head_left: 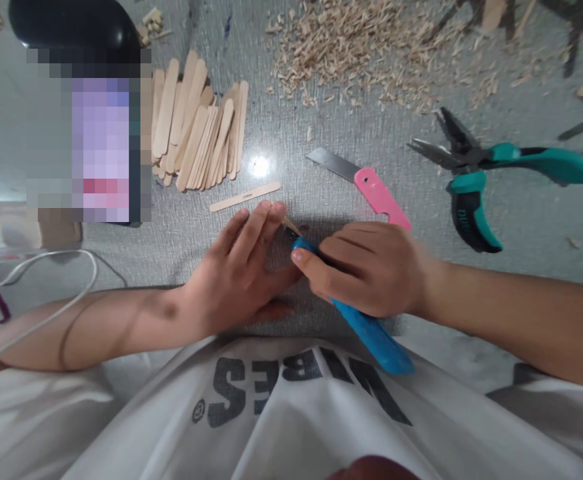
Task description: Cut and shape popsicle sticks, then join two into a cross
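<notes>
A stack of craft sticks (199, 130) lies ahead of me on the grey mat (321, 120), one loose stick (245, 197) below it. Beside them: a pink-handled blade (366, 183), teal pliers (491, 173), wood shavings (361, 47) and a white cable (46, 293).

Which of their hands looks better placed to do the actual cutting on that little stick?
Probably the right hand: it grips the blue-handled knife with its tip at the small wooden piece. The left hand pins that piece with its fingers, so it steadies rather than cuts.
</notes>
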`<state>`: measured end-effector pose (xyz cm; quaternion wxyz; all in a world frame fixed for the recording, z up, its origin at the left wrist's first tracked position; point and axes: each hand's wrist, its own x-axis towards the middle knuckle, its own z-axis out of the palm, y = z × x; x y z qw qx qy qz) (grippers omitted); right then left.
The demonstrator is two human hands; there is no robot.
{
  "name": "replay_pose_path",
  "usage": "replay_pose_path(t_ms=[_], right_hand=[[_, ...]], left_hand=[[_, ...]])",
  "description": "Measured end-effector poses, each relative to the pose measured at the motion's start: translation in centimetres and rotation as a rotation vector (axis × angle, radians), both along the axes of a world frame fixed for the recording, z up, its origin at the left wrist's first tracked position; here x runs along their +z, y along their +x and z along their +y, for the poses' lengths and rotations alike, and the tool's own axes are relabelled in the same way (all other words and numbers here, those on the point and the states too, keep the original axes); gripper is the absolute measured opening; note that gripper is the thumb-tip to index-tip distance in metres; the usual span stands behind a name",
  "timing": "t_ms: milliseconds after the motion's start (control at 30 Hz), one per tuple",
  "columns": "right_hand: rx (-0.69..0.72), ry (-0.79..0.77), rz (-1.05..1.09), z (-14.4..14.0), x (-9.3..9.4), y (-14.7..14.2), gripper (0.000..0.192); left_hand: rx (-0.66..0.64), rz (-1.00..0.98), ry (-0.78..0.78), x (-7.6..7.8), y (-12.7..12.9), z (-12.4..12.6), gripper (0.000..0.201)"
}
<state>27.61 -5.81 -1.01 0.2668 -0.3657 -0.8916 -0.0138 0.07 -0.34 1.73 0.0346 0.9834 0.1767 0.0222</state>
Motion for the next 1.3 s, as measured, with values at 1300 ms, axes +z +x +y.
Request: replay_pose_path(t_ms=[1300], right_hand=[[0.052,-0.043,0.044,0.4,1.9,0.5,0.026]], left_hand=[[-0.001,-0.006,-0.026,0.3,0.2,0.2,0.107]])
